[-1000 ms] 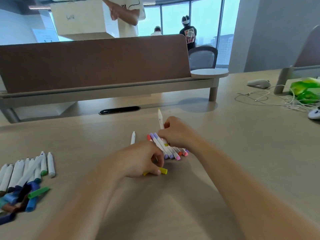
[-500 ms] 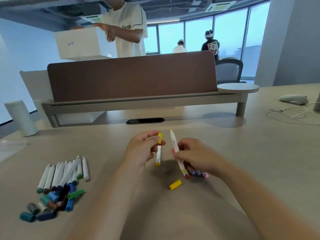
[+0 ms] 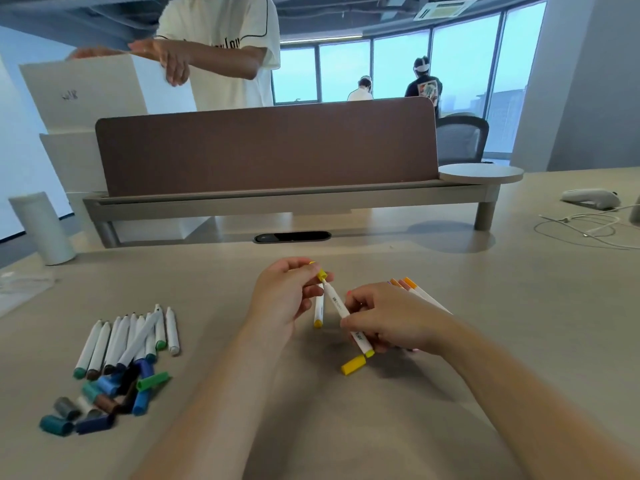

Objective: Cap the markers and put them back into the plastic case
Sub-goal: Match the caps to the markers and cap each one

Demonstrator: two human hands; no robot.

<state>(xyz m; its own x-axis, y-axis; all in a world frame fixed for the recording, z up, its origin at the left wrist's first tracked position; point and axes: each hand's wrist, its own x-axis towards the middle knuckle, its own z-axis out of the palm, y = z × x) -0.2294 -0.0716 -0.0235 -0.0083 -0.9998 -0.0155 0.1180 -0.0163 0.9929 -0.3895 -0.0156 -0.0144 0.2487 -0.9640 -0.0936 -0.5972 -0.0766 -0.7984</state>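
Note:
My left hand [image 3: 287,296] pinches a yellow cap [image 3: 322,273] at the top of a white marker [image 3: 318,313] that hangs down with a yellow end. In my right hand [image 3: 384,320] is a second white marker [image 3: 341,306], slanted, with its upper tip touching that yellow cap and its yellow lower end near the table. A loose yellow cap [image 3: 353,364] lies just below it. Capped orange and pink markers [image 3: 412,289] lie behind my right hand. Several uncapped markers [image 3: 128,337] and a pile of loose caps [image 3: 104,396] lie at the left.
Clear plastic [image 3: 20,289] lies at the far left edge; I cannot tell if it is the case. A white cylinder [image 3: 41,226] stands beyond it. A brown desk divider [image 3: 266,150] crosses the back, with a person holding a white box [image 3: 86,91] behind. Cables [image 3: 581,230] lie at the right.
My hands have come closer together. The tip of the right hand's marker has swung left and now meets the yellow cap in my left hand. The loose yellow cap stays on the table.

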